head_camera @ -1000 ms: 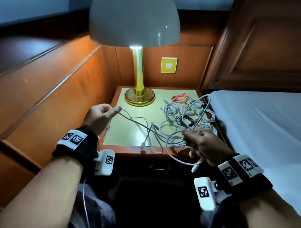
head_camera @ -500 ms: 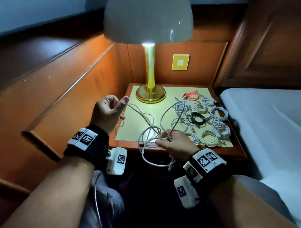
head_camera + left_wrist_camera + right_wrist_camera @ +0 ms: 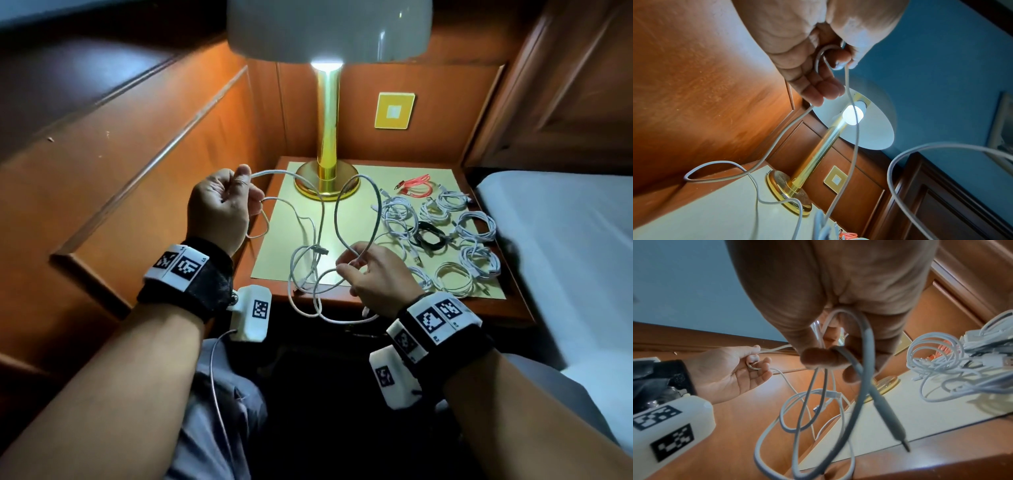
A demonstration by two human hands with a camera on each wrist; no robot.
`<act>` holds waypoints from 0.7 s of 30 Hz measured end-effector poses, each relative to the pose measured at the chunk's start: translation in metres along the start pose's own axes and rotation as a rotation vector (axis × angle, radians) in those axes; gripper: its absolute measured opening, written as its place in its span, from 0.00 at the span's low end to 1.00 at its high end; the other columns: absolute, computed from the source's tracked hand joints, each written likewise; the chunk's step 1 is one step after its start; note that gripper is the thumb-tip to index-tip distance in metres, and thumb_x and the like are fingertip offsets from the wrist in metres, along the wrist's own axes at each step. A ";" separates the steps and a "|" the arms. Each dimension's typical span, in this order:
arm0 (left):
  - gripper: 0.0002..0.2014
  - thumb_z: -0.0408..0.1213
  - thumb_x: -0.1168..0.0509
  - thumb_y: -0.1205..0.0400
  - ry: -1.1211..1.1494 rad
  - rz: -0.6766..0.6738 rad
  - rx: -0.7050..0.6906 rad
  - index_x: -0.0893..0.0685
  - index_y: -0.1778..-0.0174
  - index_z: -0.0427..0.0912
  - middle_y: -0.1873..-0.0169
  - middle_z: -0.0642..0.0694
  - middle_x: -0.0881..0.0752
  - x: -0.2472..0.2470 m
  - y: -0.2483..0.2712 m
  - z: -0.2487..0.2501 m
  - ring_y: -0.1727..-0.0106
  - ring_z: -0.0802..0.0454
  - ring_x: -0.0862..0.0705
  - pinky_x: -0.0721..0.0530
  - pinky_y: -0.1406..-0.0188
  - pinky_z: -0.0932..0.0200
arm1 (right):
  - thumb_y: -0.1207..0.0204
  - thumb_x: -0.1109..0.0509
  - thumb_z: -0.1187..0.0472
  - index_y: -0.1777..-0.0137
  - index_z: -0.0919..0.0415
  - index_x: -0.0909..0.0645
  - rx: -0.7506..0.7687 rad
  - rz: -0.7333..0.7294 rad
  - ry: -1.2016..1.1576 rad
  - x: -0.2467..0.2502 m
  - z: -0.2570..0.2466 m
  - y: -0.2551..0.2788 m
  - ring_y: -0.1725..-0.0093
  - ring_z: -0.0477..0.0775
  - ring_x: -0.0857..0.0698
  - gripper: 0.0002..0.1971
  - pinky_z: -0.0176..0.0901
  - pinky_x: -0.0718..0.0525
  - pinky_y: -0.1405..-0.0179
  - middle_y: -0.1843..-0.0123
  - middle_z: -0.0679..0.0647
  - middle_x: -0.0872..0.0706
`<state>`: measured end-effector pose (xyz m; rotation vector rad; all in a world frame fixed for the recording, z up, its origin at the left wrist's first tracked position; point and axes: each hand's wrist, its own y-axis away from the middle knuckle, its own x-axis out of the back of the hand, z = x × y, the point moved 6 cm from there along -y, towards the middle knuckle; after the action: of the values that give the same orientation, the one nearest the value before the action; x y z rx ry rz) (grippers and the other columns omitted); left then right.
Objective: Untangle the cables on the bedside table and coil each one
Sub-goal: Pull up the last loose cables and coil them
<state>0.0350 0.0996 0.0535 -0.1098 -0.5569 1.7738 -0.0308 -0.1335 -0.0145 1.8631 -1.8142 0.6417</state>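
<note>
A long loose white cable (image 3: 284, 173) runs between my two hands above the bedside table (image 3: 376, 303). My left hand (image 3: 250, 185) is raised at the table's left edge and pinches one stretch of it between thumb and fingers; the left wrist view shows the cable (image 3: 856, 146) bent over into a small loop inside the hand (image 3: 838, 61). My right hand (image 3: 352, 263) is at the front edge and grips several loops of the same cable (image 3: 867, 340). A plug end hangs below this hand (image 3: 830, 360). Slack loops droop over the table's front edge.
Several coiled white cables (image 3: 476, 222), a black coil (image 3: 428, 236) and a red cable (image 3: 416, 183) lie on the right half of the yellow mat (image 3: 274, 263). A brass lamp (image 3: 327, 137) stands at the back. A wooden wall panel (image 3: 137, 171) is left, and a bed (image 3: 565, 240) is right.
My right hand has carried the cable loops left, away from the pile of coils, to the front edge. My left hand has lifted its stretch higher, and more slack hangs between them.
</note>
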 end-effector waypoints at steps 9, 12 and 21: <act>0.16 0.43 0.42 0.10 -0.197 0.015 -0.041 0.11 0.53 0.42 0.55 0.48 0.08 -0.007 -0.006 -0.010 0.56 0.51 0.09 0.09 0.55 0.46 | 0.20 0.32 0.57 0.52 0.55 0.16 -0.022 0.153 0.000 0.015 0.000 -0.003 0.54 0.51 0.18 0.04 0.35 0.24 0.60 0.58 0.49 0.15; 0.13 0.38 0.41 0.11 -0.421 -0.188 0.020 0.11 0.51 0.42 0.52 0.43 0.08 -0.025 0.000 -0.024 0.55 0.46 0.13 0.17 0.56 0.56 | 0.22 0.30 0.54 0.57 0.53 0.17 -0.073 0.209 -0.095 0.022 0.006 -0.004 0.61 0.54 0.18 0.05 0.43 0.19 0.60 0.64 0.50 0.16; 0.13 0.48 0.38 0.14 -0.933 -0.619 0.167 0.14 0.49 0.44 0.44 0.40 0.12 -0.084 0.024 -0.067 0.42 0.39 0.17 0.20 0.46 0.52 | 0.34 0.15 0.48 0.63 0.53 0.18 -0.088 0.141 -0.342 0.043 0.020 0.009 0.77 0.47 0.24 0.15 0.48 0.21 0.70 0.73 0.47 0.20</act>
<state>0.0617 0.0374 -0.0333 0.9536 -0.9629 1.1692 -0.0381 -0.1802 -0.0033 1.8875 -2.1660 0.2943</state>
